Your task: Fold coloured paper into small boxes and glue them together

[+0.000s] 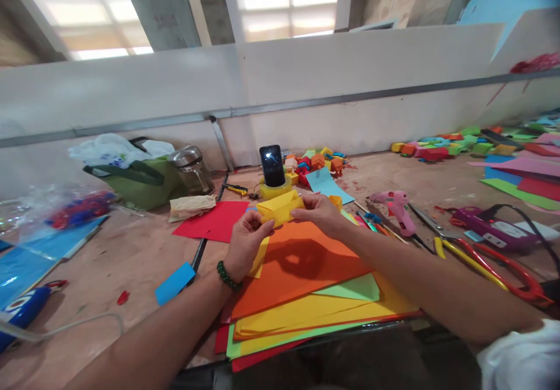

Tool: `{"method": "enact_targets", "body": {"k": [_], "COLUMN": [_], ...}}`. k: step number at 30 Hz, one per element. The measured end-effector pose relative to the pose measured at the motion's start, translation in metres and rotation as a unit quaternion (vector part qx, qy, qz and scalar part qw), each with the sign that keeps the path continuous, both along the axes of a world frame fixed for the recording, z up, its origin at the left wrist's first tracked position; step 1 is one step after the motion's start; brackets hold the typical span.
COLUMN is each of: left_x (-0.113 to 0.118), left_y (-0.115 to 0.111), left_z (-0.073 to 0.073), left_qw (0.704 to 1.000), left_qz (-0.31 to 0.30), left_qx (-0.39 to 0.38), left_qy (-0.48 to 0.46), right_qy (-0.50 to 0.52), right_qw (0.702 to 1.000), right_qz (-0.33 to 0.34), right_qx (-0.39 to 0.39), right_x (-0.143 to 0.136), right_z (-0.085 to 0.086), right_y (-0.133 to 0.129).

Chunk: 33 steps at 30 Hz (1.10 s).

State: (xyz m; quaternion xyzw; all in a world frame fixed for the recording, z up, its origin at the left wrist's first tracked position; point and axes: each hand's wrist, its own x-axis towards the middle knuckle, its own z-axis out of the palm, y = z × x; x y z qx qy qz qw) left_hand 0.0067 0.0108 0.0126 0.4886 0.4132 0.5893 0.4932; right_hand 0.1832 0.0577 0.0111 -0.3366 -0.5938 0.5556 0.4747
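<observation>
A small folded piece of yellow paper [280, 206] is held up between my two hands. My left hand [247, 239] pinches its lower left corner between thumb and fingers. At its right end my right hand [321, 212] grips the edge, with some fingers hidden behind it. Below both hands lies a stack of coloured sheets, topped by an orange sheet [306, 267]. Yellow sheets [297, 321] and green ones stick out underneath. A red sheet [214, 220] lies to the left of my left hand.
Behind my hands a phone [272, 166] stands on a yellow tape roll [275, 189]. Folded paper pieces [317, 162] are heaped beyond. A pink glue gun [396, 209] and large scissors [481, 256] lie right. A glass jar [192, 171] and green bag [140, 183] stand left.
</observation>
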Motion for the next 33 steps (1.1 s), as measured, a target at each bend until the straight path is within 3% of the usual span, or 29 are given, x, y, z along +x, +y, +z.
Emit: {"method": "enact_targets", "body": {"k": [6,11,17,23,33], "left_x": [-0.0008,-0.0040,-0.0060,-0.0065,-0.0050], "left_y": [0.0023,0.0045,0.0050,0.0074,0.0062], "left_z": [0.0005,-0.0005,-0.0018,-0.0057,-0.0004], "left_qw": [0.999,0.998,0.998,0.992,0.994], "left_qz": [0.029,0.007,0.003,-0.046,-0.014], "left_qx": [-0.025,-0.060,-0.051,-0.113,-0.110], "left_qy": [0.000,0.013,0.022,0.017,0.006], "right_qy": [0.006,0.019,-0.032,-0.019,-0.048], "right_qw": [0.998,0.999,0.995,0.997,0.996], "right_qz": [-0.059,-0.029,0.035,0.021,-0.015], "right_qx": [0.011,-0.002,-0.092,-0.070,-0.071], "right_x": [-0.0061,-0.0054,-0.0002,-0.0007,-0.0024], "right_z": [0.0007,0.0018,0.0002,-0.0034,0.0020], "right_y": [-0.0086,-0.0101,-0.0033,-0.0021,-0.0085]}}
